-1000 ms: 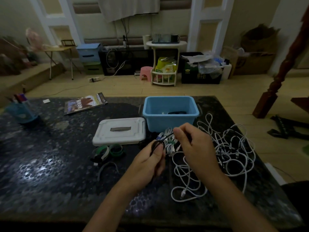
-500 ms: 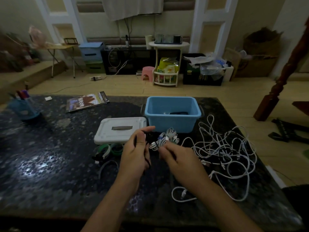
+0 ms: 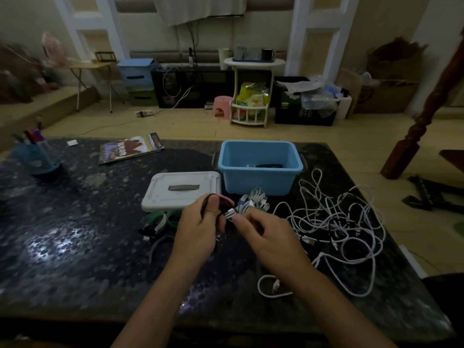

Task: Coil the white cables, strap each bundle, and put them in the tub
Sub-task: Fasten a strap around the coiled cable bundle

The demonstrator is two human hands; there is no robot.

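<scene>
From my remote station I record the following: the left hand (image 3: 200, 227) grips a dark strap (image 3: 209, 200), which loops over the thumb and runs right toward the bundle (image 3: 251, 203) of coiled white cable. The right hand (image 3: 266, 234) has its fingers curled at the near side of that bundle, pinching it or the strap end; which of the two I cannot tell. The bundle sits between the two hands' fingertips and the tub (image 3: 259, 182), just in front of the tub's near wall, toward the far edge of the table (image 3: 75, 247). The strap's long axis runs left to right, from the left thumb into the bundle. My judgement: the wrap turns on this line, with the left hand holding the free length and the right hand nearer the bundle. The tub lies straight beyond the bundle, so the drop is a short reach forward, the right hand being the nearer. Loose cables (image 3: 339, 227) lie tangled toward the right edge, not yet coiled. The lid (image 3: 182, 190) rests beside the tub, on its left
</scene>
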